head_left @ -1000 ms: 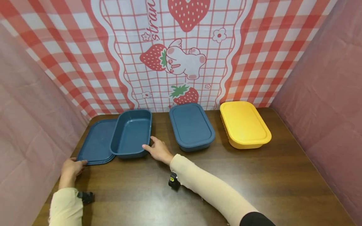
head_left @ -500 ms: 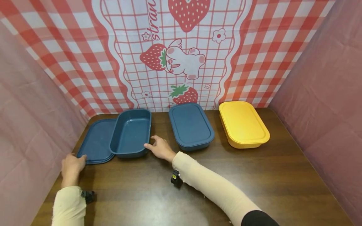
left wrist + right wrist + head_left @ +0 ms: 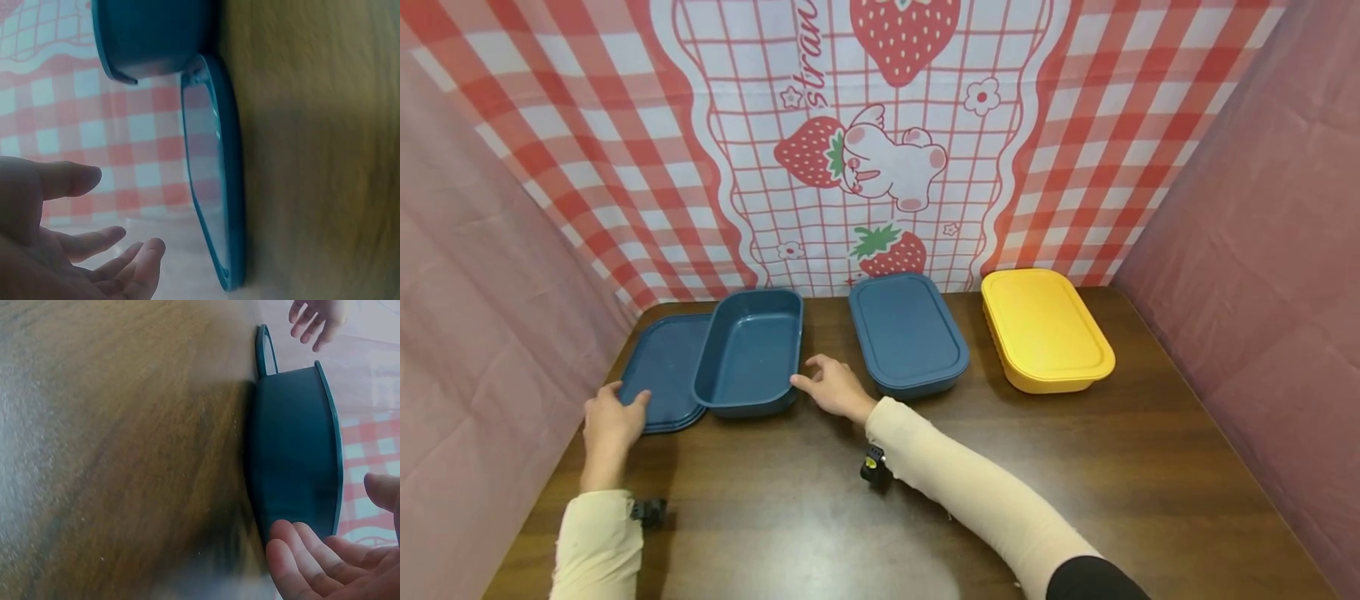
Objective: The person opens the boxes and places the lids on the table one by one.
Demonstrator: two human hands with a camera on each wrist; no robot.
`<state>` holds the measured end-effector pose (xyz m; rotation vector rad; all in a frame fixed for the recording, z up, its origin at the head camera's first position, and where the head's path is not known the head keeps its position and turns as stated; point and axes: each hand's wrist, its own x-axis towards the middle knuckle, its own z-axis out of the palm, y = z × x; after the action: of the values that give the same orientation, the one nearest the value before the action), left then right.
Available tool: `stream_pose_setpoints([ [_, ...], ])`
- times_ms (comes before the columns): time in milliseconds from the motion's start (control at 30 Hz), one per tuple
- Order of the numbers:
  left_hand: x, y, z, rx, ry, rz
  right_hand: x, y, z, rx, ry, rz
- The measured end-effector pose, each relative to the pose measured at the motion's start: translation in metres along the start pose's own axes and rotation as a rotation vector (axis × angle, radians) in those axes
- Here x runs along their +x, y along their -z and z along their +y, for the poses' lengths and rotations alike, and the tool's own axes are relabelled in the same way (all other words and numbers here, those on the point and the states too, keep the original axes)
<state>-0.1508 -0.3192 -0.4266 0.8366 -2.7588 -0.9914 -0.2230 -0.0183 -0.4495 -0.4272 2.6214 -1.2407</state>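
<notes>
A blue open container (image 3: 752, 358) is seen left of centre in the head view, set upright on the brown table (image 3: 760, 508), its bare inside floor turned to the camera. A blue lid (image 3: 666, 367) is laid flat at its left, partly hidden by the container's side.

The left hand (image 3: 615, 421) is held above the lid's lower left corner; in the left wrist view its thumb and fingers are spread apart, with nothing held. The right hand (image 3: 835, 388) is placed at the container's lower right corner, thumb and fingers apart and nothing clamped; whether the wall is touched cannot be told.

Farther right, a lidded blue container (image 3: 910, 329) is set near the centre, and a lidded yellow container (image 3: 1047, 325) is placed beyond it. Both arms are covered by cream sleeves (image 3: 970, 492), with a small black camera (image 3: 874, 467) worn at each wrist. The background is filled by a red-and-white strawberry-print cloth (image 3: 1112, 108), flanked by pink curtains (image 3: 1232, 250).
</notes>
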Motion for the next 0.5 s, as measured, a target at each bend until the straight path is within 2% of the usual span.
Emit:
stream_pose_setpoints([
  [500,-0.016,-0.014,0.029,-0.102,-0.122,0.061,-0.003,0.009,-0.002,-0.002,0.073,0.018],
])
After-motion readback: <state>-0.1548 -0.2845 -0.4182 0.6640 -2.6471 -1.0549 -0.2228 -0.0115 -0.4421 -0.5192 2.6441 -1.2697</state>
